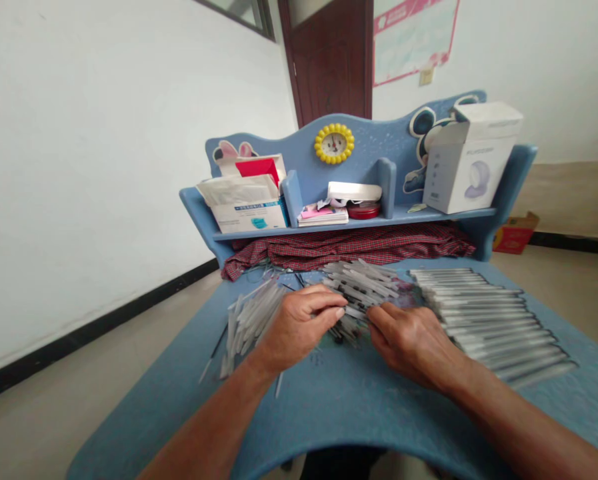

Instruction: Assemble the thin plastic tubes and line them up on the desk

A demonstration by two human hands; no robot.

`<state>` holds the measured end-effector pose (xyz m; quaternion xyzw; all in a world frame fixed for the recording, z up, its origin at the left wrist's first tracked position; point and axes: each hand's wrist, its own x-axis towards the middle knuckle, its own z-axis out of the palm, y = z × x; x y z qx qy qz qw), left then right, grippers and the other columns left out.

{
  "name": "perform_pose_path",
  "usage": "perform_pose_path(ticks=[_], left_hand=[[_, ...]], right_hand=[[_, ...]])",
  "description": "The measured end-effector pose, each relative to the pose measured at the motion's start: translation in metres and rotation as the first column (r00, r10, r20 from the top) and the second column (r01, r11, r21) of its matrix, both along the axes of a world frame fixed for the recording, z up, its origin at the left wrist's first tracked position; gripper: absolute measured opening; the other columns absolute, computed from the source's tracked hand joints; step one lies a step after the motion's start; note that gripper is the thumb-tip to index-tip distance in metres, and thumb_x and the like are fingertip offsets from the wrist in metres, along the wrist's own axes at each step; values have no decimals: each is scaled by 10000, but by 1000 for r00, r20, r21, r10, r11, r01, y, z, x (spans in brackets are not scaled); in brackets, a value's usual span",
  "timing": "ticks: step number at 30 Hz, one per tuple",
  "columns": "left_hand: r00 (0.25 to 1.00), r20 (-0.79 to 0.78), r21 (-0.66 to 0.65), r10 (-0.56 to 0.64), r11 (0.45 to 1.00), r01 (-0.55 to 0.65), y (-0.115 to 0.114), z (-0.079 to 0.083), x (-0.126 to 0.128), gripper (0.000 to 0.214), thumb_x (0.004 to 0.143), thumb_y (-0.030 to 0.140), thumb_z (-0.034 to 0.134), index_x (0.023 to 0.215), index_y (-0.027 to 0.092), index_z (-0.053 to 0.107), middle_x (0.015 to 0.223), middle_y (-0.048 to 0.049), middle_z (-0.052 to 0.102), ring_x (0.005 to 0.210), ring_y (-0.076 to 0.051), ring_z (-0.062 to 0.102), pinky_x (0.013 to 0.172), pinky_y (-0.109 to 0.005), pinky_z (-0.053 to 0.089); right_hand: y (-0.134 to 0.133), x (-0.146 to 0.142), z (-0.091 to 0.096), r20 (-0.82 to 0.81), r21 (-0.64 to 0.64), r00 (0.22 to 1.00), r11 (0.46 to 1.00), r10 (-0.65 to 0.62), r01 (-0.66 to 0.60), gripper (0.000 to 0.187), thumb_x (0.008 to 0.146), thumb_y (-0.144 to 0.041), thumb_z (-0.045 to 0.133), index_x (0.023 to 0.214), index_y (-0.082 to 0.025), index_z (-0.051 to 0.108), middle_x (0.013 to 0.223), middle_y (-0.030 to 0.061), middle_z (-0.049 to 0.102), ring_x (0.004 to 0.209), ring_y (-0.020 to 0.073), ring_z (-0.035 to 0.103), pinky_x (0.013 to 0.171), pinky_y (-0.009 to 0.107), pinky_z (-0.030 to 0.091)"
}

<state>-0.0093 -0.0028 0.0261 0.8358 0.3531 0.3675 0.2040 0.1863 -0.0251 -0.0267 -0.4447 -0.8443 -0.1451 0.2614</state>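
My left hand [299,323] is closed in a pinch over the middle of the desk, thumb and index finger nearly together. What sits between those fingertips is too blurred to name. My right hand [411,340] is curled closed beside it, with its fingertips hidden and any held thing not clear. Just beyond both hands lies a heap of clear pen parts with dark pieces [361,283]. A loose pile of whitish translucent pen barrels [253,313] spreads to the left of my left hand. To the right of my right hand, pens with dark ends [489,320] lie side by side in a long row.
The blue desk [359,407] has a raised back shelf with a yellow flower-shaped clock [334,143]. A checked cloth [349,248] lies under the shelf. On it stand a white carton [471,160], a box of papers [251,217] and a red round case [364,211].
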Motion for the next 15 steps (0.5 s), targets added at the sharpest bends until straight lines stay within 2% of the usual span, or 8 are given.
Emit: perform_pose_path(ticks=[4,7,11,15], left_hand=[[1000,-16,39,-20,999,21,-1,-1,0,149,789,159,579,858,141,710,817,-46,674,762,-133,611,718,-226,480],[999,-27,19,-21,1000,22,-1,0,0,151,790,160,569,845,149,709,816,-44,678,761,-137,614,716,-233,482],[999,-21,-60,48,997,-49,1,-1,-1,159,765,181,592,878,138,695,820,-37,679,729,-131,607,659,-217,471],[991,-44,-193,124,973,-130,1,-4,-1,164,766,244,581,813,123,682,657,-5,632,584,-104,556,537,-193,433]], right_hand=[[-1,0,0,19,-4,1000,1000,9,-9,153,852,-162,428,745,-174,536,659,7,589,516,100,500,471,286,193],[-1,0,1,30,-10,999,1000,14,-14,161,857,-159,419,746,-169,535,658,12,590,519,97,497,477,285,206],[-2,0,2,35,-28,999,999,17,-16,169,865,-157,408,762,-172,540,668,12,592,530,101,493,483,282,209],[-2,0,2,38,-40,999,999,18,-16,162,864,-164,413,768,-172,544,670,11,591,530,101,492,480,287,203]])
